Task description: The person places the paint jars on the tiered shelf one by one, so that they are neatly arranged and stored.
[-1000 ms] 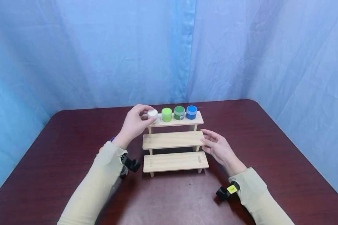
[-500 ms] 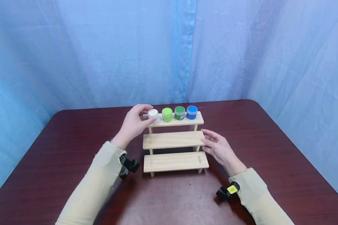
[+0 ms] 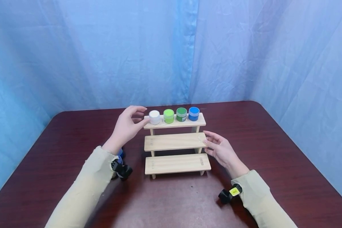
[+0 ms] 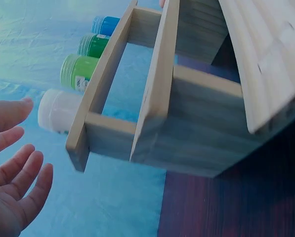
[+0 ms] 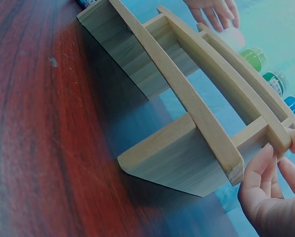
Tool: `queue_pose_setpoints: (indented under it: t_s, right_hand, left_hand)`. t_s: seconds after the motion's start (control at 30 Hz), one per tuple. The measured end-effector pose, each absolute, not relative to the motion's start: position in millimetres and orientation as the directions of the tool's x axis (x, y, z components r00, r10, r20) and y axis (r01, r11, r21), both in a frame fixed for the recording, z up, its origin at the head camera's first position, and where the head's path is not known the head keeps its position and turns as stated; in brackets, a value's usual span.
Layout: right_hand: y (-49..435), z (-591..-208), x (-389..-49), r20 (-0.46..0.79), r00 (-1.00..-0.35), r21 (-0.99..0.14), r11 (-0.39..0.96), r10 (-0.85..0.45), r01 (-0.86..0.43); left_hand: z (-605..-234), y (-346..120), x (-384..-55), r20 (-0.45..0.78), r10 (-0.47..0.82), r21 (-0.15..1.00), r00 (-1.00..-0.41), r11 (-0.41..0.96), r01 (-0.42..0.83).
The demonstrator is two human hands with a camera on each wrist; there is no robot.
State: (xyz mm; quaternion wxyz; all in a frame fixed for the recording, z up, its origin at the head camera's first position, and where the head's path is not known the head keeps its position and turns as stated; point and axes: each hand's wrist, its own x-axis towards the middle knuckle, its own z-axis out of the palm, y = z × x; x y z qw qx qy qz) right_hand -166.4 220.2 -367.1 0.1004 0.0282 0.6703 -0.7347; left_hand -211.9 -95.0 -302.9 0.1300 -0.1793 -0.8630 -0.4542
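Note:
A three-tier wooden display stand (image 3: 175, 141) stands on the table. Along its top shelf sit a white paint jar (image 3: 154, 117), a light green jar (image 3: 168, 117), a dark green jar (image 3: 181, 115) and a blue jar (image 3: 193, 114). My left hand (image 3: 126, 125) is just left of the white jar, fingers parted and holding nothing; the left wrist view shows a gap between its fingers and the white jar (image 4: 58, 111). With thumb above and fingers below, my right hand (image 3: 223, 152) pinches the right end of the middle shelf (image 5: 280, 136).
Several more jars (image 3: 120, 155), some blue, stand on the dark red table (image 3: 171, 202) left of the stand, partly hidden by the left sleeve and wrist camera. A light blue curtain (image 3: 131, 57) hangs behind and around the table.
My left hand has let go of the white jar and drawn back to the left. The jar stays on the top shelf. My right hand has kept its hold on the stand.

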Motion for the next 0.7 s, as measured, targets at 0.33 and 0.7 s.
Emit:
queue_pose_setpoints:
  t_s: [0.33, 0.7]
  right_hand:
    - [221.7, -366.3, -166.1, -0.177, -0.979, -0.981, -0.066, -0.097, 0.184]
    - [221.8, -364.7, -166.4, -0.179, -0.979, -0.981, -0.062, -0.096, 0.186]
  left_hand:
    - [-294.4, -119.0, -199.4, 0.424, 0.175, 0.679, -0.889, 0.588, 0.44]
    - [-291.3, -149.5, -184.1, 0.483, 0.177, 0.601, -0.858, 0.645, 0.472]
